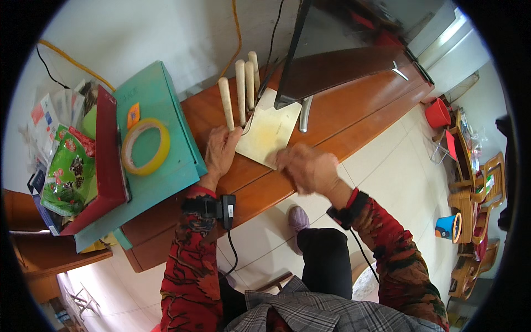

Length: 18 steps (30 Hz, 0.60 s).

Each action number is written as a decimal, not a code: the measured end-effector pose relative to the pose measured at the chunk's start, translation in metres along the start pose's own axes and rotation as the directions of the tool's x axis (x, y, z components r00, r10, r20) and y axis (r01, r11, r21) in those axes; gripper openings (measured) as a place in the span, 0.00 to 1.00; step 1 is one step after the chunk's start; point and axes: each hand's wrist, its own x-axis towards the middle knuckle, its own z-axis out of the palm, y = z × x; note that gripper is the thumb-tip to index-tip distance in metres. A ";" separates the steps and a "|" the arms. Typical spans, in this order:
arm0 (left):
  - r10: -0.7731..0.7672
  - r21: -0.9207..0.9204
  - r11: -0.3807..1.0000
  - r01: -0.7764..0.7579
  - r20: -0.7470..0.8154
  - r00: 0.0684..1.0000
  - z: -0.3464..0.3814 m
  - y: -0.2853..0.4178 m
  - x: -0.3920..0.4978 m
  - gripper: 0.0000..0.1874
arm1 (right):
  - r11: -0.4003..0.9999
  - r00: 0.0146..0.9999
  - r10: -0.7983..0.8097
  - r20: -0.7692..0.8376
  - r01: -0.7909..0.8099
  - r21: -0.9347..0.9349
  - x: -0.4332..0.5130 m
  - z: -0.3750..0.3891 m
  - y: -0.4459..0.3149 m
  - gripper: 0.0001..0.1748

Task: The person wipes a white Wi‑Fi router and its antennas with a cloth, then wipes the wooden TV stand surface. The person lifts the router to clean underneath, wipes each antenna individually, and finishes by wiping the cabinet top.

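My left hand (220, 152) is at the table's left part, its thumb and fingers closed around the lower end of a pale wooden rod (225, 101) with a rounded top. Several similar wooden rods (240, 89) stand upright just beyond it. To their right lies a flat cream-coloured booklet or board (269, 130), with faint print and a yellowish stain. My right hand (309, 169) is motion-blurred over the near corner of that cream sheet. Whether its fingers hold anything is unclear. A thin dark cord runs by the rods and ends near my left thumb.
Left of my hand is a green box file (161, 124) bearing a yellow tape roll (165, 153). A red box (108, 166) holds packets. A large screen (344, 54) stands behind on the brown wooden table (257, 195). Wooden chairs (493, 182) and a red bucket (437, 113) are at right.
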 end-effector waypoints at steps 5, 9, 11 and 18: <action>-0.108 -0.148 0.983 0.104 -0.019 0.994 0.000 0.000 0.003 0.21 | 0.997 0.987 -0.072 -0.142 0.069 -0.026 0.018 -0.002 0.003 0.14; -0.132 -0.071 0.988 0.136 0.060 0.989 -0.003 0.007 0.002 0.22 | 0.993 0.996 -0.084 -0.001 0.084 0.080 -0.004 0.001 -0.038 0.11; -0.155 -0.110 0.981 0.160 0.057 0.986 -0.004 0.009 0.001 0.24 | 0.978 0.994 -0.072 -0.085 0.087 0.189 -0.007 -0.003 -0.039 0.09; -0.108 -0.096 0.989 0.110 0.028 0.994 -0.003 0.005 0.000 0.24 | 0.920 0.924 0.354 -0.142 -0.317 0.229 0.036 0.000 0.020 0.13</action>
